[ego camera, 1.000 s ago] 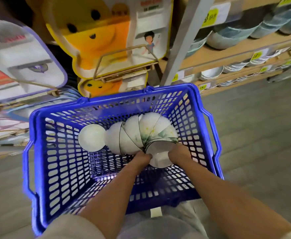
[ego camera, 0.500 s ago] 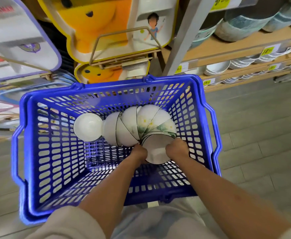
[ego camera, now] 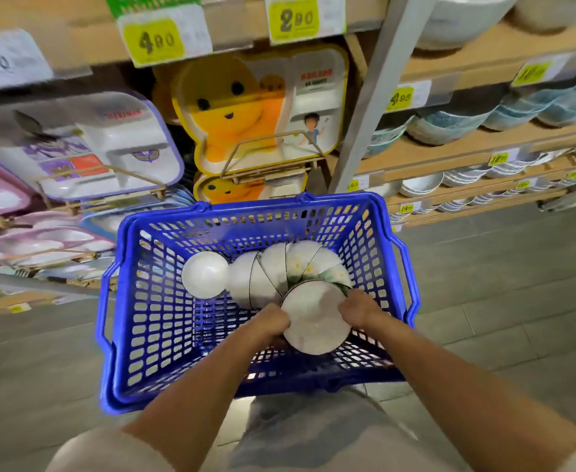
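Note:
A blue plastic basket (ego camera: 150, 301) stands on the floor in front of me. Inside it lies a curved row of nested white bowls (ego camera: 266, 277) with green and yellow print, on their sides. A single white bowl (ego camera: 205, 279) lies at the row's left end. The nearest bowl (ego camera: 314, 318) faces me with its opening. My left hand (ego camera: 269, 323) grips its left rim and my right hand (ego camera: 360, 310) grips its right rim. Both forearms reach down into the basket.
Shelves rise behind the basket: children's divided trays with an orange cartoon figure (ego camera: 242, 114) in the middle, purple and pink trays (ego camera: 109, 144) at left, stacked bowls (ego camera: 450, 124) at right. A grey metal upright (ego camera: 372, 97) stands between them. Grey floor tiles (ego camera: 501, 284) lie to the right.
The view has tilted up, showing higher shelves and price tags. The nearest bowl has come towards me, away from the row, with both hands still on its rim.

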`<state>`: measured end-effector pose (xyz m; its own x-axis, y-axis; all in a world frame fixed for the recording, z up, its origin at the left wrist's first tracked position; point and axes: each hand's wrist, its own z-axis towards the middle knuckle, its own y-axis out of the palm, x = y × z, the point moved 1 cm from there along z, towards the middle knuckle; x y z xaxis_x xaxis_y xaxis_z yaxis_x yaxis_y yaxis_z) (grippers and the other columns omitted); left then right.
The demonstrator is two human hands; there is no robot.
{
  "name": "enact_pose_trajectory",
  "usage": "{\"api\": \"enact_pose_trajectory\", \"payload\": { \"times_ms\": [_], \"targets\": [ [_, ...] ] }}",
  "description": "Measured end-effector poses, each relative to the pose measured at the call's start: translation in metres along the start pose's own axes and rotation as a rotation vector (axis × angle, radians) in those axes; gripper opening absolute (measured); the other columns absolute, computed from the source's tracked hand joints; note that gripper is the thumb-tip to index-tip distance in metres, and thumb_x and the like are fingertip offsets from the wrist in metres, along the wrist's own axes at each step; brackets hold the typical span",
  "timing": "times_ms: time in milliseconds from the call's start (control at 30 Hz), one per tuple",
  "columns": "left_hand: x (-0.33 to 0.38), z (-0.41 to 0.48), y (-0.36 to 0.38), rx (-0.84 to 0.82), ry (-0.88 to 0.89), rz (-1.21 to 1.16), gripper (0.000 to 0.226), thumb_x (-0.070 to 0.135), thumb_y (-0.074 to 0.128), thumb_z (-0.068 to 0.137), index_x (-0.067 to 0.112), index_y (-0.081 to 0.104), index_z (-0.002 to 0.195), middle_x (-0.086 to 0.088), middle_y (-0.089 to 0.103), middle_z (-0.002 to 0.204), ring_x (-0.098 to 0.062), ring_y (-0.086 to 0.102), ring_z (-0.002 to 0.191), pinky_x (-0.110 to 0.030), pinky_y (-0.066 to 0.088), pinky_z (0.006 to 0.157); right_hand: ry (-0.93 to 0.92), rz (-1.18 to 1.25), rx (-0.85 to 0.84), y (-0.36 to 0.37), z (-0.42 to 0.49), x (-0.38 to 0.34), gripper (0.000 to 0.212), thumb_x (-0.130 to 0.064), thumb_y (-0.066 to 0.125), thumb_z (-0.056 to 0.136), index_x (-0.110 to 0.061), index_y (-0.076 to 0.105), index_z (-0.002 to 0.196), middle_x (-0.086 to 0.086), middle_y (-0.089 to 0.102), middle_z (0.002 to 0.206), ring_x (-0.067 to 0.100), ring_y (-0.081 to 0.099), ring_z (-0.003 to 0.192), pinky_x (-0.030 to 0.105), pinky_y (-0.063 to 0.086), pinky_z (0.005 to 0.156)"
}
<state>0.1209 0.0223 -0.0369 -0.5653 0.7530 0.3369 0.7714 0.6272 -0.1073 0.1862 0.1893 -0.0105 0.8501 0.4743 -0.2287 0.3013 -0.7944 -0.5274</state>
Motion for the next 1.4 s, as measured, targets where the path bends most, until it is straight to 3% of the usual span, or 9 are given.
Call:
{"api": "enact_pose_trajectory", "payload": {
  "times_ms": [200, 367, 533, 667, 833, 967, 1167, 1300, 1400],
  "targets": [
    [0.021, -0.048, -0.029, -0.066, 0.103, -0.144, 0.024, -0.001, 0.045, 0.090, 0.020, 0.056, 0.091, -0.003, 0.065, 0.083, -0.021, 0.066, 0.071, -0.039, 0.060, 0.068, -0.295, 0.361, -0.060, -0.031, -0.034, -0.016, 0.041, -0.006, 0.040, 0.099, -0.012, 0.049, 0.139, 0.011, 0.055, 0.136, 0.026, 0.052, 0.123, 0.036, 0.045, 0.100],
    [0.048, -0.088, -0.058, -0.107, 0.177, -0.266, 0.026, -0.007, 0.044, 0.090, 0.008, 0.056, 0.106, -0.016, 0.070, 0.087, -0.032, 0.070, 0.075, -0.047, 0.060, 0.062, -0.454, 0.720, -0.090, -0.053, -0.071, -0.038, 0.045, -0.002, 0.038, 0.098, -0.030, 0.051, 0.130, -0.003, 0.060, 0.123, 0.015, 0.056, 0.111, 0.014, 0.050, 0.071],
    [0.080, -0.140, -0.082, -0.199, 0.258, -0.210, 0.019, -0.007, 0.044, 0.087, -0.002, 0.053, 0.103, -0.027, 0.071, 0.090, -0.039, 0.072, 0.081, -0.040, 0.060, 0.063, -0.571, 0.988, -0.029, -0.079, -0.105, -0.069, 0.054, -0.001, 0.037, 0.088, -0.034, 0.061, 0.123, 0.002, 0.062, 0.124, 0.025, 0.057, 0.111, 0.036, 0.051, 0.085],
    [0.097, -0.174, -0.093, -0.114, 0.382, -0.200, 0.017, 0.005, 0.045, 0.090, 0.007, 0.050, 0.106, -0.023, 0.072, 0.089, -0.035, 0.072, 0.078, -0.035, 0.060, 0.060, -0.605, 1.100, 0.039, -0.102, -0.133, -0.094, 0.053, -0.004, 0.037, 0.083, -0.036, 0.069, 0.111, 0.005, 0.064, 0.120, 0.031, 0.055, 0.110, 0.043, 0.048, 0.087],
    [0.117, -0.206, -0.095, 0.152, 0.818, -0.293, 0.023, 0.019, 0.046, 0.093, 0.038, 0.056, 0.099, 0.008, 0.062, 0.103, -0.011, 0.058, 0.092, -0.028, 0.054, 0.066, -0.617, 1.231, 0.014, -0.128, -0.166, -0.118, 0.050, -0.008, 0.039, 0.082, -0.034, 0.070, 0.111, 0.006, 0.069, 0.113, 0.032, 0.061, 0.103, 0.040, 0.056, 0.075],
    [0.126, -0.236, -0.090, 0.143, 1.017, -0.610, 0.038, 0.026, 0.048, 0.071, 0.038, 0.064, 0.104, 0.008, 0.068, 0.105, -0.021, 0.062, 0.100, -0.035, 0.054, 0.069, -0.607, 1.324, -0.016, -0.142, -0.184, -0.129, 0.032, -0.017, 0.047, 0.084, -0.025, 0.071, 0.104, 0.009, 0.074, 0.102, 0.032, 0.069, 0.093, 0.038, 0.058, 0.067],
    [0.145, -0.266, -0.088, 0.062, 1.030, -0.918, 0.035, 0.011, 0.040, 0.083, 0.020, 0.067, 0.104, 0.000, 0.072, 0.097, -0.026, 0.064, 0.094, -0.039, 0.052, 0.076, -0.777, 1.302, 0.023, -0.152, -0.209, -0.137, 0.043, -0.041, 0.049, 0.086, -0.020, 0.063, 0.121, 0.008, 0.073, 0.109, 0.025, 0.070, 0.100, 0.037, 0.058, 0.075],
    [0.152, -0.282, -0.079, 0.024, 1.012, -0.951, 0.025, 0.016, 0.042, 0.087, 0.020, 0.065, 0.095, 0.005, 0.075, 0.078, -0.023, 0.067, 0.081, -0.036, 0.054, 0.068, -0.881, 1.416, 0.097, -0.153, -0.226, -0.135, 0.034, -0.037, 0.042, 0.094, -0.031, 0.076, 0.093, 0.001, 0.075, 0.102, 0.015, 0.072, 0.089, 0.025, 0.056, 0.064],
    [0.155, -0.295, -0.065, 0.026, 1.021, -0.962, 0.025, 0.023, 0.041, 0.090, 0.018, 0.064, 0.098, 0.002, 0.075, 0.081, -0.026, 0.066, 0.084, -0.042, 0.052, 0.075, -0.879, 1.470, 0.190, -0.155, -0.236, -0.125, 0.035, -0.033, 0.040, 0.097, -0.025, 0.072, 0.106, 0.002, 0.075, 0.103, 0.016, 0.072, 0.088, 0.026, 0.056, 0.062]
  ]
}}
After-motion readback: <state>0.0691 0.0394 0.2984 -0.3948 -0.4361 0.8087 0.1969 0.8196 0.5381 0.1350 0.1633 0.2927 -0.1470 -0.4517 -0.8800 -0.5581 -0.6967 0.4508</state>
